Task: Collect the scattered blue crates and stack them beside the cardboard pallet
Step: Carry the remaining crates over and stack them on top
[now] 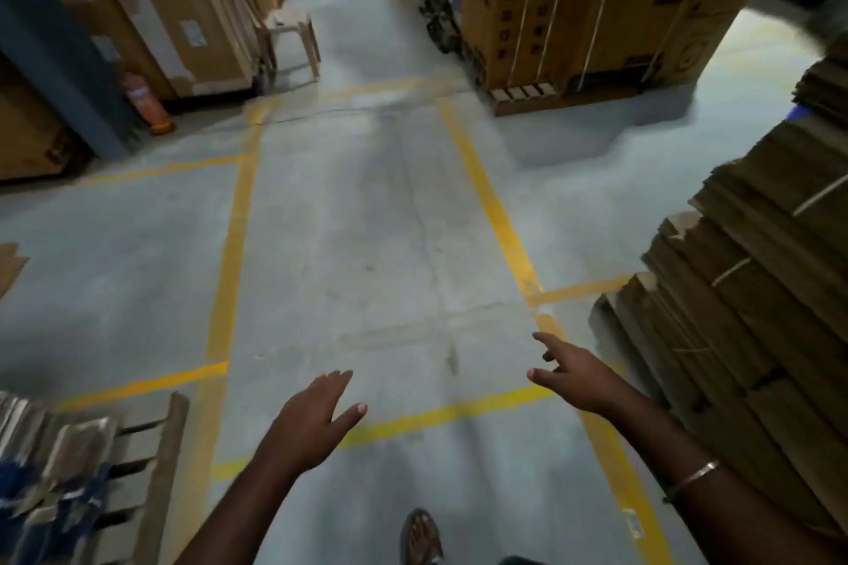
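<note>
Warehouse aisle with a grey concrete floor (pixel 367 206) marked by yellow lines (pixel 486 193). No whole blue crate can be made out; a small blue patch (pixel 800 111) shows at the far right behind stacked flat cardboard (pixel 752 298), too little to say if it is a crate. Both hands are empty and spread: the left hand (pixel 316 417) reaches forward palm down, the right hand (pixel 573 376) extends beside the cardboard stack, with a thin bangle (pixel 695 475) on its wrist. One sandalled foot (pixel 420 537) steps ahead. A wooden pallet (pixel 147 473) lies lower left, a plastic chair (pixel 284 23) stands farther down. Likely searching: scanning around the stacks before bending would serve best.
</note>
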`<state>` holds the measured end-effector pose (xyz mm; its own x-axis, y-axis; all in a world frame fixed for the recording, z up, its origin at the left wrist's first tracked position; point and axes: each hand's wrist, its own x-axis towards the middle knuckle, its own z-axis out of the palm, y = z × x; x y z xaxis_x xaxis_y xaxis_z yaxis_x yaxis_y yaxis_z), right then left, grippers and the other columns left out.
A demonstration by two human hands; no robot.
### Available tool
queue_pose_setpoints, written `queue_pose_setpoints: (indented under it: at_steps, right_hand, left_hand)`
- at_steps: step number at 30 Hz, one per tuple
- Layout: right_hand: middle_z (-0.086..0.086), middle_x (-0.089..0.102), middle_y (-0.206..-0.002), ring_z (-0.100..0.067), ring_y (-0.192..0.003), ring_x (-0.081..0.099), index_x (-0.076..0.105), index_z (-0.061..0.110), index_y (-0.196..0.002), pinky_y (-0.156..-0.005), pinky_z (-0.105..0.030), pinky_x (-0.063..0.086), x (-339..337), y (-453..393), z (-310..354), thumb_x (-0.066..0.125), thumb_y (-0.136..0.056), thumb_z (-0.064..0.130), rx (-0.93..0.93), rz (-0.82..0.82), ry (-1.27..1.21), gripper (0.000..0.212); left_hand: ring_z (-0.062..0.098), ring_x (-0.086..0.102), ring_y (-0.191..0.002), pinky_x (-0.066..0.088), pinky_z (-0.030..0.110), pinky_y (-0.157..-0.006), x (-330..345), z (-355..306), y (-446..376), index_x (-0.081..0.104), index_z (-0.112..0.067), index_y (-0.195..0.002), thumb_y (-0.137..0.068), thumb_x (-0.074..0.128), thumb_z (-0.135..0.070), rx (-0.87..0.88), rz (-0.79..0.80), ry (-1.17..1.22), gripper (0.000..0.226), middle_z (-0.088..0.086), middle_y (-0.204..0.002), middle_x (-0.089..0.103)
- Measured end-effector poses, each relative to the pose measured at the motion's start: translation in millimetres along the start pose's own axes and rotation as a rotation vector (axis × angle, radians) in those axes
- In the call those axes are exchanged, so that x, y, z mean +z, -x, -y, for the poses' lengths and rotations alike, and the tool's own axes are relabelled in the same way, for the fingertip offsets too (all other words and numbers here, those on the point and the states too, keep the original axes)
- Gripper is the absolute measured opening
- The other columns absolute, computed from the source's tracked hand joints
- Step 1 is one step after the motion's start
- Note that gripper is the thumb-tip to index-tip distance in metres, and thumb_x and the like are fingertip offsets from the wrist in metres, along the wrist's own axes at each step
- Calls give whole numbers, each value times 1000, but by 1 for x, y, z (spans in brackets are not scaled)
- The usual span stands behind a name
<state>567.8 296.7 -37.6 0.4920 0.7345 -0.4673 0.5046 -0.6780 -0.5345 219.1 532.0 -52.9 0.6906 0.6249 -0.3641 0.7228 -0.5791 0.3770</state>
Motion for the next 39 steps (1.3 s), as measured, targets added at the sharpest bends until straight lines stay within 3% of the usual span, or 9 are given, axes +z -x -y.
queue_pose_setpoints:
  at_steps: [5, 9, 14, 19, 22, 26, 29, 34, 39]
  right_hand:
    - [-4, 54, -136, -13, -101, 63, 27, 36, -153, -84, -31, 48, -29, -32, -5, 62, -89, 53, 81, -94, -77, 75]
    - [-7, 57, -133, -19, -105, 63, 34, 28, -152, -88, -35, 51, -60, -64, -22, 66, -90, 42, 143, -244, -150, 71]
    - [-13, 59, -133, -23, -108, 61, 42, 19, -149, -84, -31, 46, -114, -123, -54, 70, -89, 29, 214, -419, -227, 67]
    - [-14, 59, -135, -27, -115, 61, 45, 15, -147, -91, -34, 47, -171, -193, -79, 70, -87, 31, 282, -443, -242, 68]
    - [-11, 62, -125, -23, -105, 62, 47, 16, -145, -81, -26, 41, -213, -241, -86, 67, -83, 38, 302, -464, -234, 69]
    - [-3, 58, -112, -14, -89, 55, 46, 19, -145, -77, -21, 36, -257, -294, -89, 70, -87, 30, 310, -499, -287, 64]
    - [-2, 59, -113, -15, -88, 57, 46, 19, -145, -76, -22, 37, -289, -337, -95, 70, -87, 28, 328, -504, -302, 64]
    - [-2, 61, -122, -14, -93, 59, 44, 24, -145, -78, -25, 41, -345, -412, -110, 68, -88, 34, 381, -553, -308, 63]
    - [-2, 59, -128, -19, -104, 62, 40, 24, -148, -78, -26, 40, -406, -487, -117, 64, -91, 36, 484, -559, -320, 63]
  left_hand:
    - [14, 20, -153, 22, 33, -119, -42, -13, -85, 27, -32, -157, -61, 1, -100, 95, 29, -35, 121, -5, -164, 28]
    - [14, 22, -152, 21, 31, -119, -66, -44, -167, 28, -30, -157, -69, 14, -89, 218, 56, -107, 106, -5, -164, 28]
    - [12, 25, -151, 21, 26, -118, -91, -103, -280, 31, -31, -155, -63, 6, -99, 391, 63, -163, 117, -5, -163, 31]
    - [8, 26, -150, 21, 23, -116, -115, -163, -380, 31, -31, -155, -68, 2, -94, 488, 89, -129, 111, -11, -161, 32]
    - [8, 29, -149, 23, 24, -115, -132, -202, -447, 32, -30, -155, -77, 16, -91, 531, 89, -166, 100, -11, -161, 34]
    - [10, 35, -146, 29, 27, -115, -143, -240, -523, 35, -29, -154, -95, 43, -64, 561, 95, -173, 69, -8, -159, 38]
    - [10, 35, -146, 29, 27, -115, -149, -266, -581, 34, -29, -154, -88, 32, -77, 597, 150, -212, 81, -8, -159, 37]
    - [12, 37, -145, 30, 27, -114, -162, -302, -694, 33, -27, -155, -96, 45, -61, 658, 207, -226, 69, -5, -159, 38]
    - [12, 39, -144, 31, 28, -113, -194, -334, -819, 34, -28, -155, -75, 22, -90, 680, 286, -262, 102, -6, -159, 38]
